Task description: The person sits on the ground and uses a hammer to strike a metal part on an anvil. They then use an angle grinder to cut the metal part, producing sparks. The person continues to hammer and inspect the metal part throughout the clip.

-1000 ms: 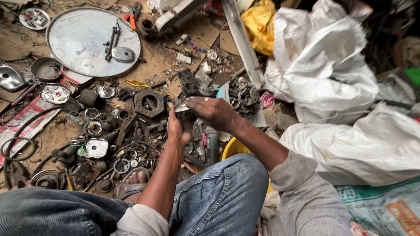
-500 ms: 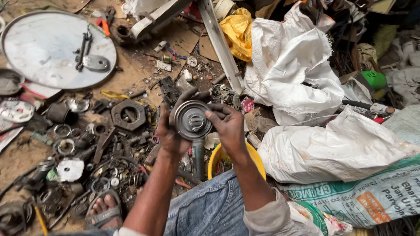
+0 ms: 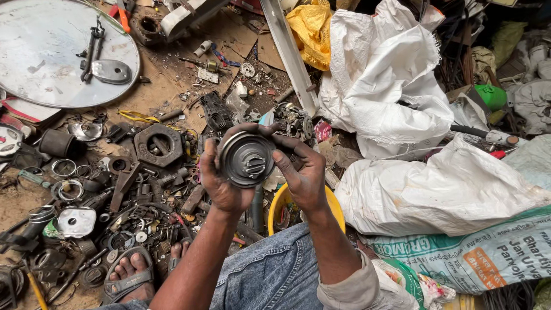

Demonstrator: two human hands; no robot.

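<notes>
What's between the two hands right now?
In the head view, a round dark metal part with concentric rings sits between the left hand and right hand; both hands grip its rim, above the yellow bucket.

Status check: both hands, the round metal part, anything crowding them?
Left hand and right hand both grip the round metal part, held up at chest level. Yellow bucket right below; scrap parts crowd the ground left.
</notes>
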